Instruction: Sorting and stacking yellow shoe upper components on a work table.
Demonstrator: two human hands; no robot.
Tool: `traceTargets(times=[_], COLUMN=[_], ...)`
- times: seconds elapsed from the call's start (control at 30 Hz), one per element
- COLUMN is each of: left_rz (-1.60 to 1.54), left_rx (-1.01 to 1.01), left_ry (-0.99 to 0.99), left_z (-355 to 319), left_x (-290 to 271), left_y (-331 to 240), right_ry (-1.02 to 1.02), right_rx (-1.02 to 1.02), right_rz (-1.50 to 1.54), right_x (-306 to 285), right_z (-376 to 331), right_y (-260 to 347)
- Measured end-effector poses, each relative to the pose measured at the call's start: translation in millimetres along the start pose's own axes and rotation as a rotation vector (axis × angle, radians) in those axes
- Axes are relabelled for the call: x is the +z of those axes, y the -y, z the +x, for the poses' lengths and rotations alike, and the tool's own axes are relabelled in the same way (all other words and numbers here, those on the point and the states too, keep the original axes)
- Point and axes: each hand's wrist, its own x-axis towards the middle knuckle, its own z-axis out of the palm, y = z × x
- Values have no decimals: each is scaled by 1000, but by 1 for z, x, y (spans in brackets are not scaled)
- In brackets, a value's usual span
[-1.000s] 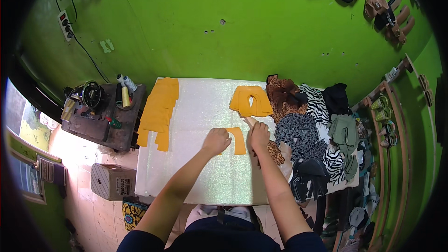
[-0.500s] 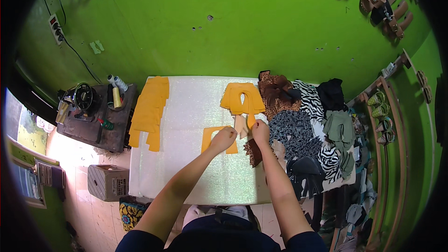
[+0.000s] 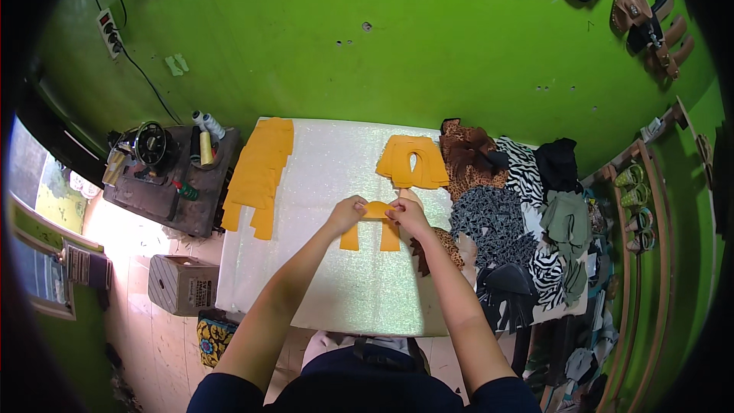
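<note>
Between my two hands is a curved mustard-yellow cut piece (image 3: 377,210), apparently of fabric or thin leather. My left hand (image 3: 349,213) pinches its left end, and my right hand (image 3: 407,216) pinches the right end. Directly under it on the pale shiny table, another yellow piece (image 3: 390,240) shows two straight legs; the held piece and my fingers hide its upper part. Just beyond my right hand lies a fanned pile of yellow arch-shaped pieces (image 3: 394,159). A small beige piece (image 3: 406,194) sticks out below that pile, partly covered by my right hand.
Overlapping yellow strips (image 3: 260,164) lie along the left of the table (image 3: 321,291). Leopard, zebra, grey and black pieces (image 3: 493,222) crowd its right side. A sewing machine (image 3: 151,145) with thread cones stands at left. Sandals (image 3: 638,0) hang on the green wall.
My right hand has moved left from the pile, bringing a yellow piece over the one on the table. My left hand now grips its other end. The whole view has shifted slightly.
</note>
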Motion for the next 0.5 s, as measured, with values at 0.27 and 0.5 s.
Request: traceTargets(times=[0.27,0.5], left_rz=[26,180], left_rx=[4,81], left_ry=[-184,-202], left_z=[-4,-3], left_x=[-4,3], left_y=[31,31], right_ry=[-97,-66], right_rx=[-96,33], right_rz=[-473,-700], right_x=[31,32], right_z=[17,20], right_y=[-5,-4])
